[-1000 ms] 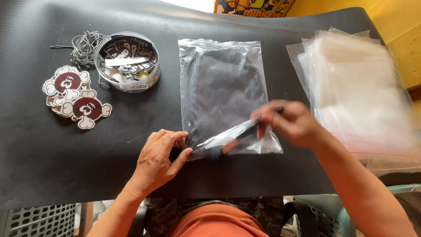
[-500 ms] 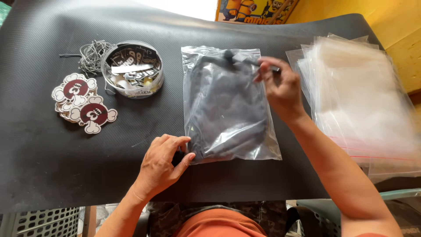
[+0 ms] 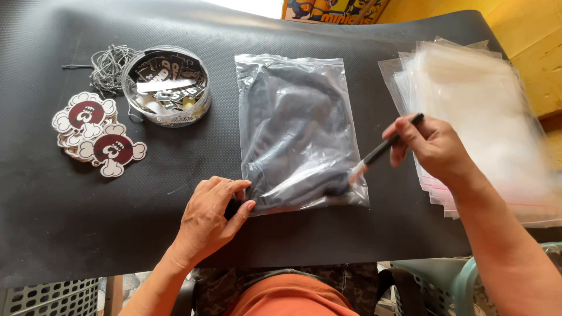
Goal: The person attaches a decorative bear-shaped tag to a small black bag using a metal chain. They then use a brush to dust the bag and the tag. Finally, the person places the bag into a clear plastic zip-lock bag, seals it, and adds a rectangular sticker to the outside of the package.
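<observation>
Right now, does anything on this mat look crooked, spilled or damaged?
Nothing is spilled or torn. The bag lies slightly skewed, its lower edge lifted where the left hand pins a corner. The right hand holds a dark stick at its lower right. The cords lie tangled behind the tub.

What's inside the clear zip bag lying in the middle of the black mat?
The clear zip bag holds a folded piece of dark fabric filling most of it. What kind of garment it is, and anything beneath, cannot be seen.

Clear zip bag (image 3: 298, 129) w/ dark cloth lying mid-mat; stack of empty clear bags (image 3: 474, 111) sitting right; maroon-white cutout tags (image 3: 96, 131) left, beside round clear tub (image 3: 167, 85) holding black-white labels.
</observation>
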